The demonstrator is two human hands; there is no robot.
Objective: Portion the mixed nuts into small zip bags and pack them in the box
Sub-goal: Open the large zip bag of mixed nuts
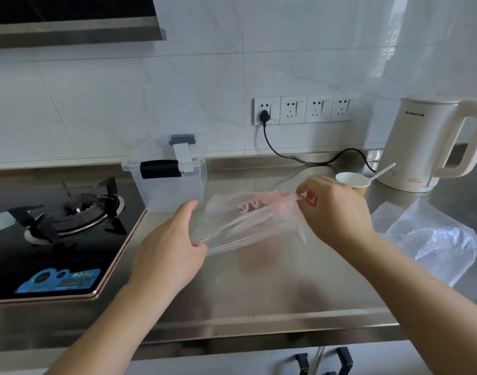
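Observation:
A clear zip bag (pixel 240 223) hangs between both hands just above the steel counter (pixel 272 288). My left hand (pixel 169 247) grips its near left corner. My right hand (pixel 332 209) pinches the bag's far right edge between thumb and fingers. The bag looks empty; pink shows through it. A clear plastic box (pixel 169 185) with a lid and dark latches stands behind the bag, beside the stove. A paper cup (pixel 352 181) with a white spoon (pixel 382 170) in it sits behind my right hand; its contents are hidden.
A gas stove (pixel 69 217) fills the left. A white kettle (pixel 432 142) stands at the back right, its black cord (pixel 288 155) running to wall sockets (pixel 305 109). Crumpled clear plastic bags (pixel 432 239) lie on the right. The counter's front edge runs below my arms.

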